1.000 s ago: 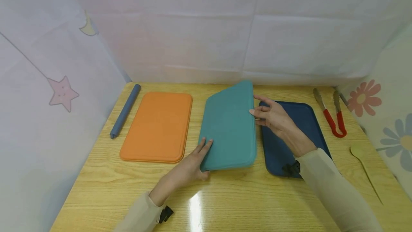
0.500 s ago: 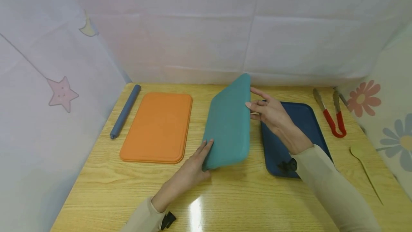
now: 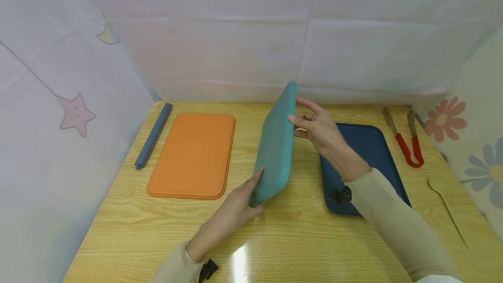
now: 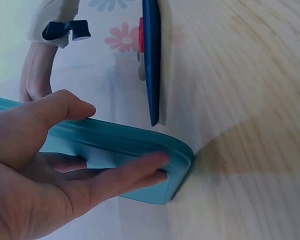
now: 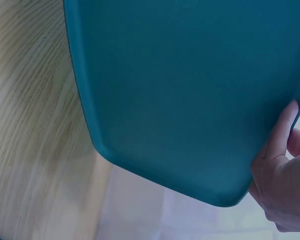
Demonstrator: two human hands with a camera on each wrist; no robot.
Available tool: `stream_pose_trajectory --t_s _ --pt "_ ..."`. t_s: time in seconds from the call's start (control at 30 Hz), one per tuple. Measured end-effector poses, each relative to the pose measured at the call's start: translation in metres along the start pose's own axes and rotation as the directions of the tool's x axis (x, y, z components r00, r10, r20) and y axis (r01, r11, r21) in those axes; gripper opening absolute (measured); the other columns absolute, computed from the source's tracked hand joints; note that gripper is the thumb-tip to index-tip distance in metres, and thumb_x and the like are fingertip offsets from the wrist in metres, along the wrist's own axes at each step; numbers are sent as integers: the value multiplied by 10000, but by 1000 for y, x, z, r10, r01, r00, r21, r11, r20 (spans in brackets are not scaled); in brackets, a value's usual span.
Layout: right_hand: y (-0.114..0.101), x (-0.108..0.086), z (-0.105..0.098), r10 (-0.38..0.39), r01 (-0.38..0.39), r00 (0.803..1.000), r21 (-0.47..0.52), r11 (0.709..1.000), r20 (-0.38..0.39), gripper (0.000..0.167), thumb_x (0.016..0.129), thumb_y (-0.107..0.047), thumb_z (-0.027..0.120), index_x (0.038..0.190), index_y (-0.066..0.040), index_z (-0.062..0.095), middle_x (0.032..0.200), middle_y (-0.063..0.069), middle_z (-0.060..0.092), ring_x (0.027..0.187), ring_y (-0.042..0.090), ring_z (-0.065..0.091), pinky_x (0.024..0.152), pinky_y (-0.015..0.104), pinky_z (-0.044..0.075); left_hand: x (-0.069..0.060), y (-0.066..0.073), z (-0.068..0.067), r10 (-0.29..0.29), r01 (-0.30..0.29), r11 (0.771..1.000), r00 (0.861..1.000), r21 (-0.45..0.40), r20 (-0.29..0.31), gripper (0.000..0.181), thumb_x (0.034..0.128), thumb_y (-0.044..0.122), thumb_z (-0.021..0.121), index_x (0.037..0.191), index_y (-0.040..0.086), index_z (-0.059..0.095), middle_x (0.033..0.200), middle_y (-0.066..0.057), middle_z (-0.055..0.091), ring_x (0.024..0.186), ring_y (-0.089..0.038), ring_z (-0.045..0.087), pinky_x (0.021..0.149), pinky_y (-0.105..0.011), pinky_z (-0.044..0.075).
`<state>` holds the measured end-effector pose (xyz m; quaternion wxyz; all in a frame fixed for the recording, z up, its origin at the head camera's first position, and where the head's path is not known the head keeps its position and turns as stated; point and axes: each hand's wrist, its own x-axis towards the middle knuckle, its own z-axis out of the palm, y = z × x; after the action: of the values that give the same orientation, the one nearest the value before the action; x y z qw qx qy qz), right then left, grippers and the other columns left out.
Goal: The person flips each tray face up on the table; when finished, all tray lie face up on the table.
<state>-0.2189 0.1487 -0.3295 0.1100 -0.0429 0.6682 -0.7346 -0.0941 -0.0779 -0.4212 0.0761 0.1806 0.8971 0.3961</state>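
A teal tray stands steeply tilted at the middle of the table, its right long edge raised. Its lower edge appears to touch the wood, as the corner in the left wrist view suggests. My left hand grips the near end, thumb on one side and fingers on the other in the left wrist view. High on the raised edge, my right hand pinches the rim between thumb and fingers. The right wrist view shows the tray's recessed face with its raised rim. Part of the right hand's fingers is hidden behind the tray.
Left lies an orange tray, beside a blue-grey rod. Under my right forearm is a dark blue tray. Farther right are red-handled tongs and a gold spoon. White cloth walls the table's back and sides.
The teal tray has turned steeper, its raised edge moving up and left. My right hand has travelled left with it, while the left hand has shifted slightly right.
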Motion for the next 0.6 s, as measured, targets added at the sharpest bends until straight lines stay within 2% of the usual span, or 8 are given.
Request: stream_pose_trajectory --t_s 0.13,0.37,0.47,0.6 --pt "-2 1 6 -13 13 1000 15 1000 -8 681 899 -67 681 1490 -178 362 903 59 596 818 188 620 745 330 563 0 8 -2 38 -38 999 998 14 -42 895 808 44 715 1543 75 205 1438 -241 419 1182 -317 548 850 -400 533" --pt "-4 2 12 -18 19 1000 42 999 -5 671 899 -57 678 1484 -175 372 897 68 586 831 237 621 760 356 568 -3 18 -4 73 -67 996 992 55 -104 879 813 43 719 1540 78 226 1403 -242 462 1086 -289 610 786 -344 554" --pt "-5 2 15 -21 21 1000 43 999 -1 669 900 -56 676 1485 -171 371 881 73 594 804 232 631 741 363 573 -6 22 -4 125 -116 991 977 65 -170 860 805 32 726 1529 70 263 1357 -256 507 1055 -294 631 775 -339 564" --pt "-6 3 19 -19 19 1000 42 999 4 652 904 -53 670 1479 -160 382 858 83 607 757 224 641 707 368 580 -7 30 -4 192 -182 981 946 61 -260 825 804 39 724 1517 95 312 1252 -262 589 975 -266 668 719 -302 574"
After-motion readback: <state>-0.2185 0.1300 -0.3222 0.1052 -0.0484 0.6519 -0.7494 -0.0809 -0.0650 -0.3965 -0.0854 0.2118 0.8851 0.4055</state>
